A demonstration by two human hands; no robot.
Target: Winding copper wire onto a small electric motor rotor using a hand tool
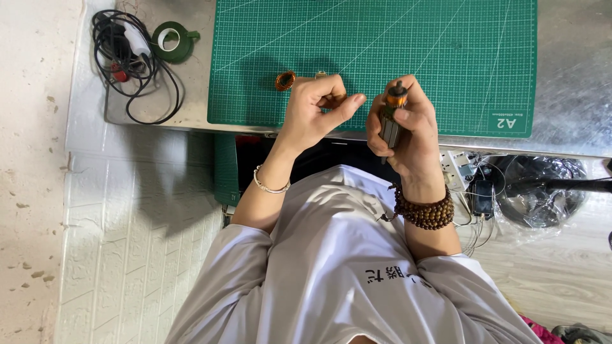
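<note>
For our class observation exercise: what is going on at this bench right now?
A person stands at a bench over a green cutting mat. Their right hand grips a small motor armature, copper end up, just above the mat's near edge. Their left hand is loosely curled beside it, fingertips pinched on something too small to tell. A small copper coil ring lies on the mat. A tape roll and a tangle of black cable sit at the bench's far left.

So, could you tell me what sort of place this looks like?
Probably a small electrical repair or hobby workbench: a green cutting mat on a metal table, a motor armature in the right hand, coiled black cable.
</note>
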